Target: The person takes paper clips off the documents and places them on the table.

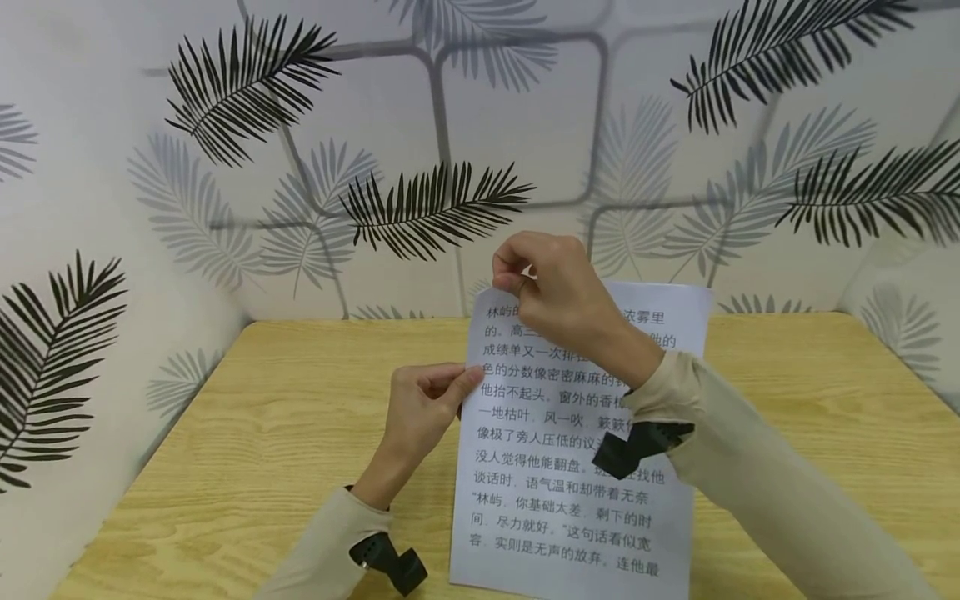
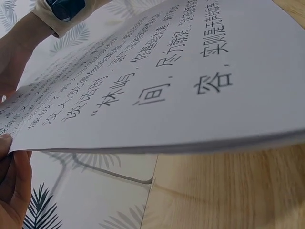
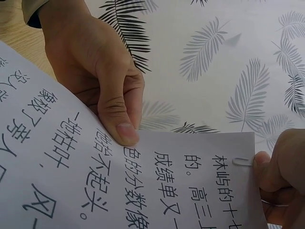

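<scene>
Sheets of white paper (image 1: pixel 570 500) printed with large Chinese characters are held up, tilted, above the table. My left hand (image 1: pixel 431 408) pinches their left edge, its thumb on the printed face in the right wrist view. At the top left corner my right hand (image 1: pixel 562 292) pinches a small silver paper clip (image 3: pixel 242 161), which sits over the top edge with its loop on the printed side. From the left wrist view the paper's near edge (image 2: pixel 190 147) looks thick, like more than one sheet. Fingers hide the clip in the head view.
A light wood-grain table (image 1: pixel 285 450) lies under the hands. Behind it rises a pale wall covering (image 1: pixel 517 125) with black and grey palm leaves. Each wrist wears a black camera mount (image 1: pixel 390 564) over a beige sleeve (image 1: pixel 772 475).
</scene>
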`<state>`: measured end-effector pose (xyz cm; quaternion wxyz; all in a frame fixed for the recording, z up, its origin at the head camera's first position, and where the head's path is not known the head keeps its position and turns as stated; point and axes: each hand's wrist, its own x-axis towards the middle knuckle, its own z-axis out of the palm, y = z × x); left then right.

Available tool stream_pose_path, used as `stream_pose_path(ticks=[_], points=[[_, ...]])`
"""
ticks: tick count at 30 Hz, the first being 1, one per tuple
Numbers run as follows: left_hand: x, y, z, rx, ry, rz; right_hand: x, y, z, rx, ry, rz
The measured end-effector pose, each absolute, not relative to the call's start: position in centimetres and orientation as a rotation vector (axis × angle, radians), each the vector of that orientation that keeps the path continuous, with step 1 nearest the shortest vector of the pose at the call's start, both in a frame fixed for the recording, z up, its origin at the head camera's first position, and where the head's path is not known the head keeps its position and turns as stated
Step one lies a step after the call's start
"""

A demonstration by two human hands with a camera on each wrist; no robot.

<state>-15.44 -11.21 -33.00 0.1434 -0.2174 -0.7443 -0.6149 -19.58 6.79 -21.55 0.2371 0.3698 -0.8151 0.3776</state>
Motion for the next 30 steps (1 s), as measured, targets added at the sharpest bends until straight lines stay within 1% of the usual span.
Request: stream_pose_path(ticks=[4,10,19,25,30], points=[[-15.4,-11.1,-33.1,-0.617,-2.16,-1.79,-19.6,7.3,-21.0,0.982,-2.225,1.075],[-15.5,-11.4,-33.5,-0.553,-2.182,-1.783,-19.5,9.2,-18.8,0.817,-2.232,1.175],[-15.8,-13.0,-32.1,-0.337,-2.178,-1.878,-19.3,12.7,-16.8,0.658,-2.244,1.133],[-16.0,-13.9,-31.7,-0.163,-2.145,-2.027,-19.6,15.3,-16.6,0.568,-2.268,1.108],[-15.9,-13.8,-32.0,-0.154,-2.183,-2.1,-20.0,17.3,-17.6,0.478,-2.357,1.111]])
